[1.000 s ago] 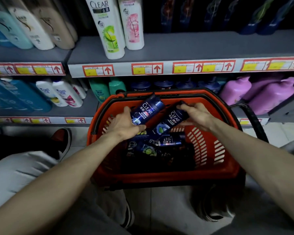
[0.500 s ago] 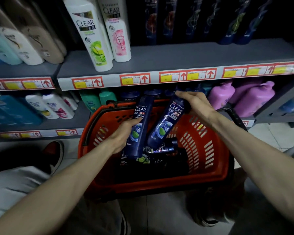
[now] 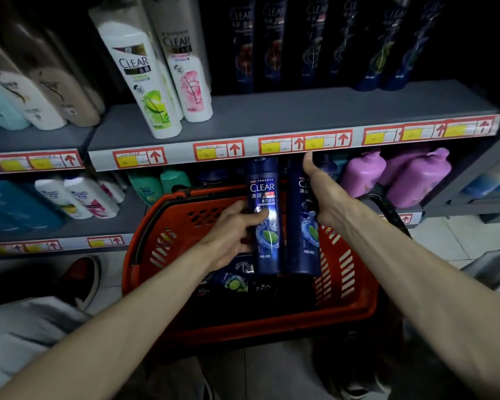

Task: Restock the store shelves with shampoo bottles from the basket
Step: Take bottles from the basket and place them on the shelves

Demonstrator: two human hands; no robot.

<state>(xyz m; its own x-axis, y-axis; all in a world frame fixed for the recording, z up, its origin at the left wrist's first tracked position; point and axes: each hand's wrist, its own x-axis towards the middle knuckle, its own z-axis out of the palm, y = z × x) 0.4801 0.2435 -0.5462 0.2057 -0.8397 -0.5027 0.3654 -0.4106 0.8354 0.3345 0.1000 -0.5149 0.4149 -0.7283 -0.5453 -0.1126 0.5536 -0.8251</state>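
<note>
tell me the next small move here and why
The left hand grips the left bottle, the right hand the right bottle, both upright over the basket. Probably lift them to the upper shelf, bare in front of matching dark bottles.

the right grip covers part of the right blue bottle, and its fingers are behind it. the bottles deep in the basket are too dark to count. the price tags are too blurry to read.
</note>
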